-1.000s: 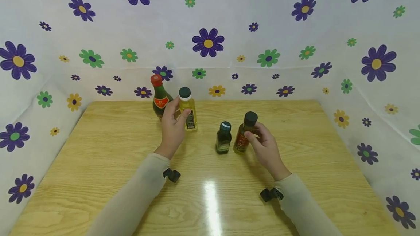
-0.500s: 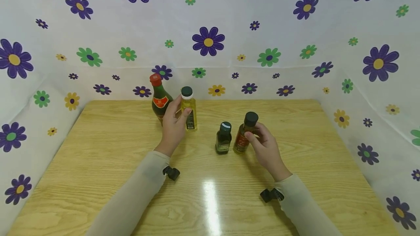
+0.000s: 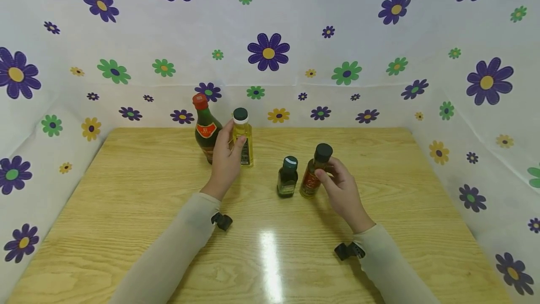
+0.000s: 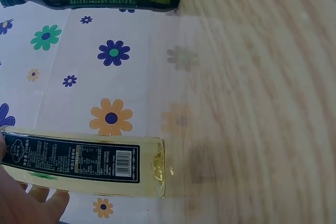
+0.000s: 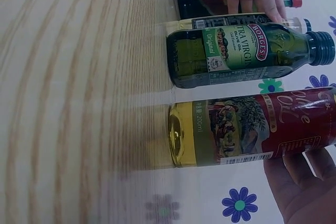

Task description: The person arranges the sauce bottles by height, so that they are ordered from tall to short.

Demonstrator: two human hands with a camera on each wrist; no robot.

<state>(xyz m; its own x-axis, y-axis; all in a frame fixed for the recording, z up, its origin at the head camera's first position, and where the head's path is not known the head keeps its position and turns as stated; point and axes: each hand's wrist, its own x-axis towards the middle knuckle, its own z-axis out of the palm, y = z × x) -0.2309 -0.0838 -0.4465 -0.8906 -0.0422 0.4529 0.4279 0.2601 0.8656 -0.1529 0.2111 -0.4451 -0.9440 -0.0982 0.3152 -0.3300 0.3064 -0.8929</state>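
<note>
My left hand (image 3: 225, 163) grips a clear bottle of yellow oil (image 3: 247, 147) with a dark green cap, thumb in front and fingers round its left side. In the left wrist view, the oil bottle (image 4: 79, 161) has a dark label with a barcode, its base close to the wood. My right hand (image 3: 341, 190) holds a red-labelled olive oil bottle (image 3: 311, 181) with a black cap, from its right side. Between the hands stands a small dark green olive oil bottle (image 3: 287, 183). Behind the left hand is a larger green bottle (image 3: 206, 129) with a red cap.
The bottles are on a glossy light wood table (image 3: 261, 266) that mirrors a bright light near its front. A white cloth (image 3: 236, 27) printed with flowers rises along the back and both sides. A small black camera (image 3: 222, 221) sits at the left wrist.
My left hand and the yellow oil bottle have shifted slightly right and away from me. The right hand and the other bottles look still; the head view has tilted a little.
</note>
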